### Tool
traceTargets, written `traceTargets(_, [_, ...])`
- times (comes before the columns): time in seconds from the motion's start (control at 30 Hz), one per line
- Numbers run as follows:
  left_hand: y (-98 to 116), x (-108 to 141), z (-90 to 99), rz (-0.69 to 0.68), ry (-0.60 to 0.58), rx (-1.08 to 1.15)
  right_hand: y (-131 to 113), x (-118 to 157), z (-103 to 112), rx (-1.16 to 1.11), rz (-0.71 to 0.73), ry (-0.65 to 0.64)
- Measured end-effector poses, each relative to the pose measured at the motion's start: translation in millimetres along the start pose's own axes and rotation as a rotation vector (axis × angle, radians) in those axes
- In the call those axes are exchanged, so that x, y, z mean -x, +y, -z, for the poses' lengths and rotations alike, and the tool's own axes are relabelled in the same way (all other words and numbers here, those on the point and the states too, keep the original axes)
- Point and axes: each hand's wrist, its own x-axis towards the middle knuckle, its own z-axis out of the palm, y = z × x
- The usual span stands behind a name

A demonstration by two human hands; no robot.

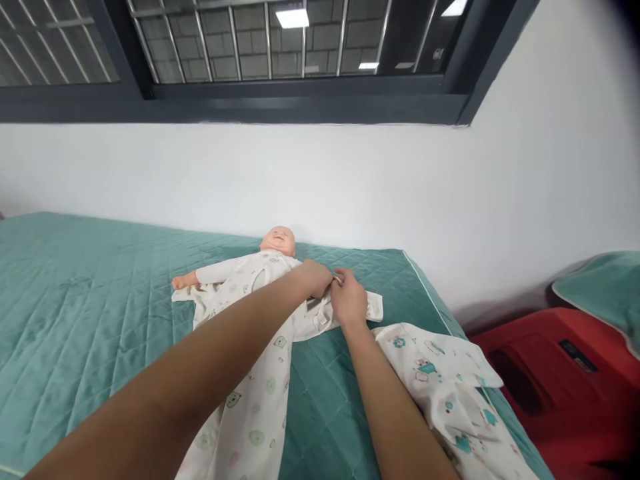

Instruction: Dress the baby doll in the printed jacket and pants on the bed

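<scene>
A baby doll (279, 243) lies on its back, its head toward the wall. Over its body is a white baby garment (271, 373) with green bear prints, its legs trailing toward me. On the left, a bare doll hand (185, 280) pokes out of a plain white sleeve. My left hand (316, 277) and my right hand (349, 299) meet over the doll's other arm, fingers closed on a bit of white cloth at the garment's sleeve. The doll's hand on that side is hidden by my fingers. A white cuff (375, 307) shows past my right hand.
Another white printed baby garment (447, 383) lies near the right edge of the green quilted bed cover (100, 320). Beyond that edge stands a red plastic stool (555, 373) with green cloth (607, 290) above it. A white wall (210, 177) and a barred window (260, 40) rise behind.
</scene>
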Motion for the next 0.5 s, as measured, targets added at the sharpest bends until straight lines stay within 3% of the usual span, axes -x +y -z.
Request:
traceTargets(0.13, [-11, 6, -2.3, -0.048, 0.055, 0.001, 1, -3, 3, -0.033, 0.006, -0.003])
traceTargets(0.5, [-30, 36, 20.6, 0.002, 0.112, -0.065, 16, -10, 5, -0.127, 0.004, -0.011])
